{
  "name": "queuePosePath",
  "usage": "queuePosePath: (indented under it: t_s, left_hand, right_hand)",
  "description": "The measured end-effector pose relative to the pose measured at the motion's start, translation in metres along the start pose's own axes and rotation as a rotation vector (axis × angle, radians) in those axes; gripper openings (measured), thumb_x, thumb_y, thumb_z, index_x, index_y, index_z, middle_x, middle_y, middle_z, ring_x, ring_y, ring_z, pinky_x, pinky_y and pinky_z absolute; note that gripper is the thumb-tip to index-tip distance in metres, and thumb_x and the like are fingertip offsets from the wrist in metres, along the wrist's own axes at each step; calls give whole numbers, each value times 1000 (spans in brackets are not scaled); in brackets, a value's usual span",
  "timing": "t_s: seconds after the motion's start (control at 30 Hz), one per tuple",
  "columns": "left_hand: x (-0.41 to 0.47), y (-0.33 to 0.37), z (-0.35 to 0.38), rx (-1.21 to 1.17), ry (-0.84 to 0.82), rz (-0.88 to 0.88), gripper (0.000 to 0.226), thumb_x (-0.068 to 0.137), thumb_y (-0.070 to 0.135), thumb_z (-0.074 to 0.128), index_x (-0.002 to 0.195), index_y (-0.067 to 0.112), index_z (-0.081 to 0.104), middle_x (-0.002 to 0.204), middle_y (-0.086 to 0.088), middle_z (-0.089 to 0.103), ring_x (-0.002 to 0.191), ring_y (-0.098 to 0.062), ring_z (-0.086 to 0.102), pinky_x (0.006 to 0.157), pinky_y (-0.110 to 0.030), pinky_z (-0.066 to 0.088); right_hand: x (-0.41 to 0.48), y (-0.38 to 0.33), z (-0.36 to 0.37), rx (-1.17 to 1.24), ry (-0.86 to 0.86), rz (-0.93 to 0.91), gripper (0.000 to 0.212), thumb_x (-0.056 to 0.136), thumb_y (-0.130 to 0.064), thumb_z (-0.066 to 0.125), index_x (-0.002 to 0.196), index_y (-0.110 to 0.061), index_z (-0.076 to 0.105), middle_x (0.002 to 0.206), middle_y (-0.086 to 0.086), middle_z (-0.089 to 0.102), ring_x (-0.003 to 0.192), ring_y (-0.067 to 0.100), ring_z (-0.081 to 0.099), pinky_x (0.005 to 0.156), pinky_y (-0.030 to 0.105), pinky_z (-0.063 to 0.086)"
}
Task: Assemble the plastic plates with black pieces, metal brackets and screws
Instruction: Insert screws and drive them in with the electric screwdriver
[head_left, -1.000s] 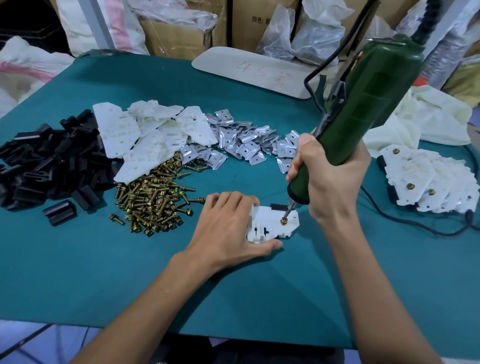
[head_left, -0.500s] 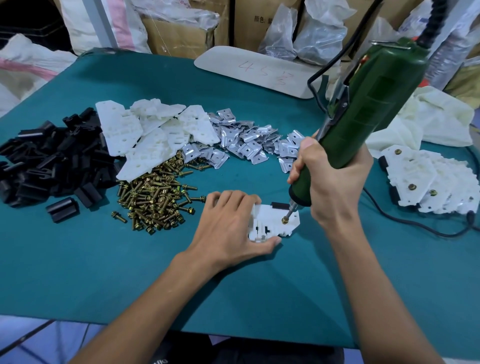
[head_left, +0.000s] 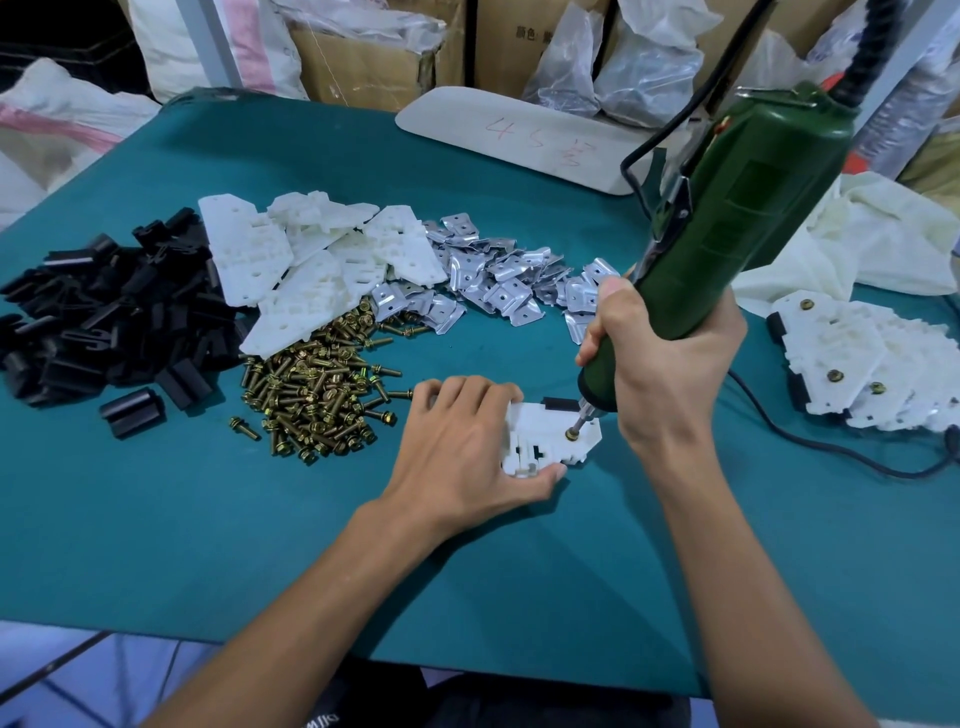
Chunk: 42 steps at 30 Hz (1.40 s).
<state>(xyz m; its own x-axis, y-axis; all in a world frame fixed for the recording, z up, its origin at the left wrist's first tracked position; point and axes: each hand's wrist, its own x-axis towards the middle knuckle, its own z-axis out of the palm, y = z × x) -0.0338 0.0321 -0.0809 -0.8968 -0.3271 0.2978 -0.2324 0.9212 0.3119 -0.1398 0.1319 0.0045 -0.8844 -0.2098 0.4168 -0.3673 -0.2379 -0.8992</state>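
Note:
A white plastic plate (head_left: 545, 441) lies flat on the teal table, a black piece showing at its far edge. My left hand (head_left: 462, 441) holds it down, fingers over its left side and thumb against its near edge. My right hand (head_left: 670, 353) grips a green electric screwdriver (head_left: 737, 223), tilted, its bit on a brass screw (head_left: 571, 434) in the plate. Loose parts lie to the left: black pieces (head_left: 104, 317), white plates (head_left: 311, 265), metal brackets (head_left: 498, 286) and brass screws (head_left: 317, 395).
Finished plates with screws are stacked (head_left: 872, 364) at the right, next to a white cloth (head_left: 883, 239). The screwdriver's black cable (head_left: 831, 447) runs over the table at the right. A pale board (head_left: 519, 140) lies at the far edge. Boxes and bags stand behind.
The screw has sunk lower into the plate under the bit. Both hands stay almost where they were.

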Motion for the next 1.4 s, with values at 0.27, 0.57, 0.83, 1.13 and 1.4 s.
queuePosePath:
  t_s: [0.27, 0.57, 0.83, 1.13, 1.4]
  left_hand:
    - [-1, -1, -2, -45, -10, -8, 71, 70, 82, 48, 113, 27, 61, 95, 9, 56, 96, -17, 51, 92, -34, 31]
    - [-3, -3, -1, -97, -53, 42, 70, 68, 82, 51, 112, 28, 60, 98, 12, 58, 99, -14, 51, 93, -31, 34]
    - [-4, -6, -5, -215, -167, 173, 67, 70, 81, 54, 117, 33, 53, 102, 15, 53, 100, -7, 44, 96, -27, 29]
    - [-3, -8, -3, -174, -111, 138, 70, 68, 81, 56, 117, 31, 57, 103, 15, 55, 101, -8, 47, 98, -28, 28]
    - [-4, -7, -5, -154, -74, 100, 71, 68, 80, 56, 118, 30, 58, 107, 18, 56, 105, -6, 46, 99, -28, 26]
  right_hand:
    - [4, 3, -4, 43, -42, 6, 26, 80, -22, 70, 76, -6, 50, 57, 10, 52, 40, 29, 49, 48, 33, 46]
    - [0, 5, -10, 83, -82, 22, 25, 81, -20, 70, 73, -12, 48, 52, 4, 51, 37, 28, 47, 48, 33, 45]
    - [25, -7, -21, 683, -722, 484, 73, 69, -85, 65, 89, -16, 55, 53, -1, 50, 36, 12, 48, 42, 21, 45]
    - [48, -15, -31, 731, -567, 483, 81, 73, -94, 34, 86, -18, 57, 50, -5, 47, 36, 9, 46, 41, 19, 43]
    - [34, -1, -55, 157, -204, 681, 54, 84, -66, 53, 101, -15, 57, 71, 3, 60, 49, 18, 55, 44, 30, 48]
